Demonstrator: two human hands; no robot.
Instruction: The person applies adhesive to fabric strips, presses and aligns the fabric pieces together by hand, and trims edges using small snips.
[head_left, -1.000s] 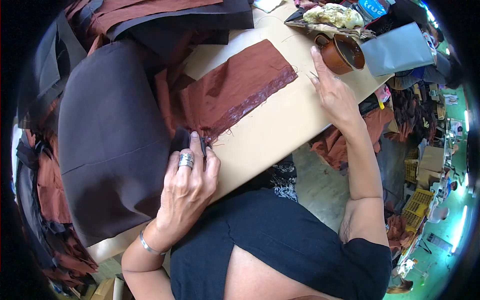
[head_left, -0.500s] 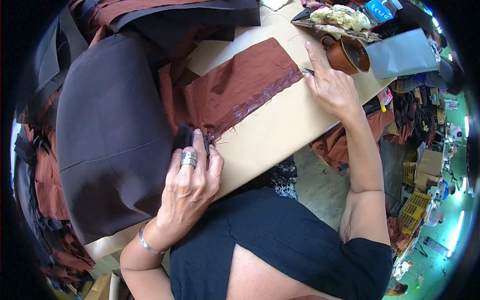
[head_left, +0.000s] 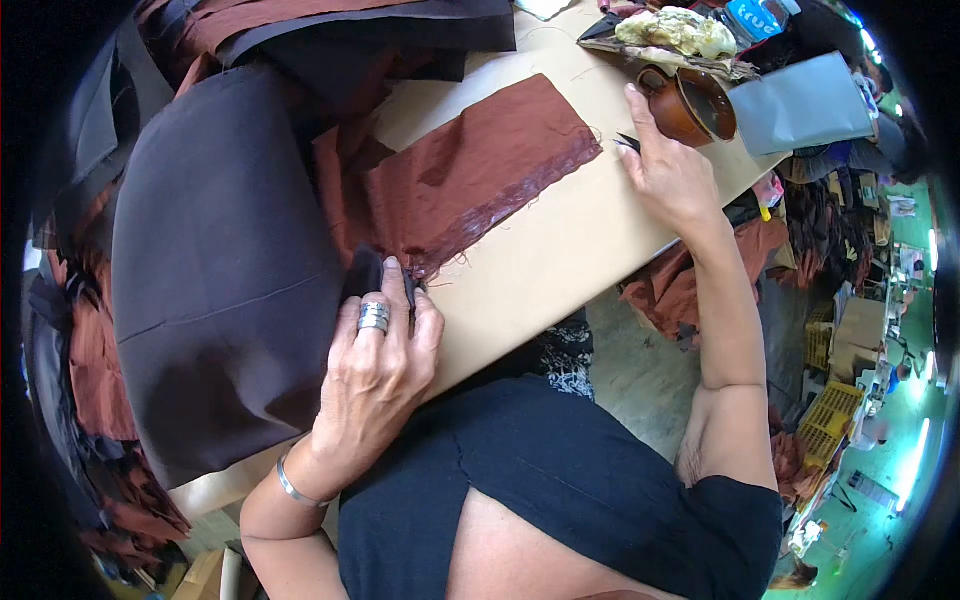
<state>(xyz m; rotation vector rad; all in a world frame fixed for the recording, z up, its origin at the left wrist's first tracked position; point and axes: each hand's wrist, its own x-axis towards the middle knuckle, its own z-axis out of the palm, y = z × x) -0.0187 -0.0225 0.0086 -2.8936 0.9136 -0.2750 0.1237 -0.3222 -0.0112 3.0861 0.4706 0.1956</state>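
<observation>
My left hand, wearing rings, is closed on a folded edge of dark brown fabric at the table's near side. The large dark piece drapes to the left of it. A reddish-brown lining cloth joins it and lies flat, its lower edge frayed with loose threads and a shiny strip. Beyond the cloth's right corner, my right hand is closed round small thread snips, index finger stretched out. Only the dark pointed blade tips show, slightly apart and off the cloth; the rest is hidden in the palm.
A brown glass mug stands just beyond my right hand, beside a grey-blue flat packet. A crumpled pale cloth and a bottle lie at the back. Dark and rust fabric heaps fill the far left. Yellow crates stand on the right.
My right hand has moved slightly right, away from the cloth's corner, and the snips' tips show more clearly. My left hand and the cloth have barely shifted.
</observation>
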